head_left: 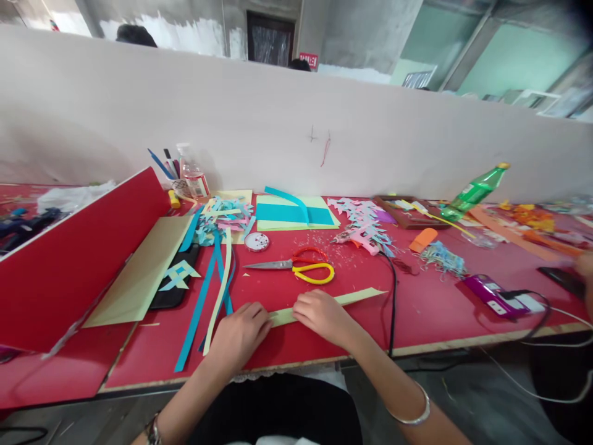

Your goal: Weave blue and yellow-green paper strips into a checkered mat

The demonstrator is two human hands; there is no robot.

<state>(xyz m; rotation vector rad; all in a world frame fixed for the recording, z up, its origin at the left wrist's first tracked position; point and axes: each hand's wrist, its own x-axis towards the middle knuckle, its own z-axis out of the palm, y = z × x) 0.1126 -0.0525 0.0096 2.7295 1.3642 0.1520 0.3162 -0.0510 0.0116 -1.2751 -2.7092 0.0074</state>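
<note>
A pale yellow paper strip [356, 296] lies on the red tabletop near its front edge. My left hand [245, 330] is closed on the strip's left end, and that end is hidden under the fingers. Farther along the strip, my right hand [322, 316] grips it with curled fingers, the strip's right end running free past it. Just beyond my hands rest scissors [296, 266] with one red and one yellow handle. Left of my left hand are blue paper strips [199, 318] and another pale yellow strip [221, 290].
A red board [92, 253] stands at the left. Behind the scissors are a pink glue gun [364, 240] with a black cord, folded paper pieces [222, 216] and paper sheets [296, 213]. A green bottle [477, 191] and purple power strip [498, 296] are at the right.
</note>
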